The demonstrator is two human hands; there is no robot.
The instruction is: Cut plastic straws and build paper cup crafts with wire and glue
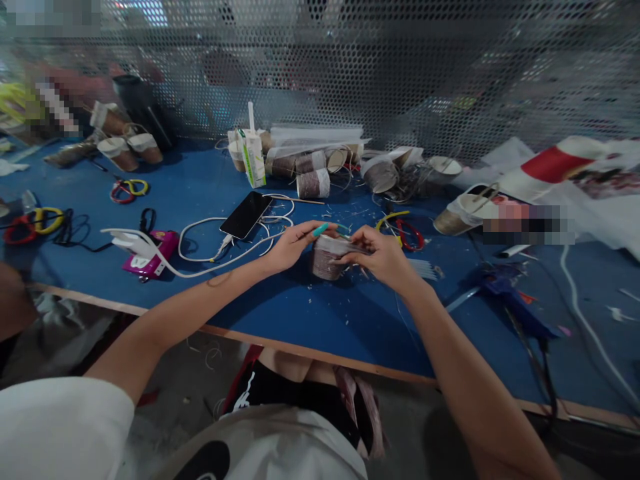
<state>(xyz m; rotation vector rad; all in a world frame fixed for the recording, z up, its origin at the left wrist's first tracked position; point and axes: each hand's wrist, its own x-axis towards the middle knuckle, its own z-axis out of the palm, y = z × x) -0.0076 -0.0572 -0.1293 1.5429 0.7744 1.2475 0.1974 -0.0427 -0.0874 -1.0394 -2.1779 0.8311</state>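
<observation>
Over the blue table, near its front edge, your 2 hands meet on a small rope-wrapped cup standing upright on the surface. Your left hand is closed around a teal-handled tool, its tip over the cup's rim. Your right hand curls against the cup's right side, fingers pinched at the rim. Just behind lie a black phone and white cable; a blue glue gun rests to the right.

Between your hands: matt paper cup. By your left hand: glossy black phone. Under both hands: matt blue table.
</observation>
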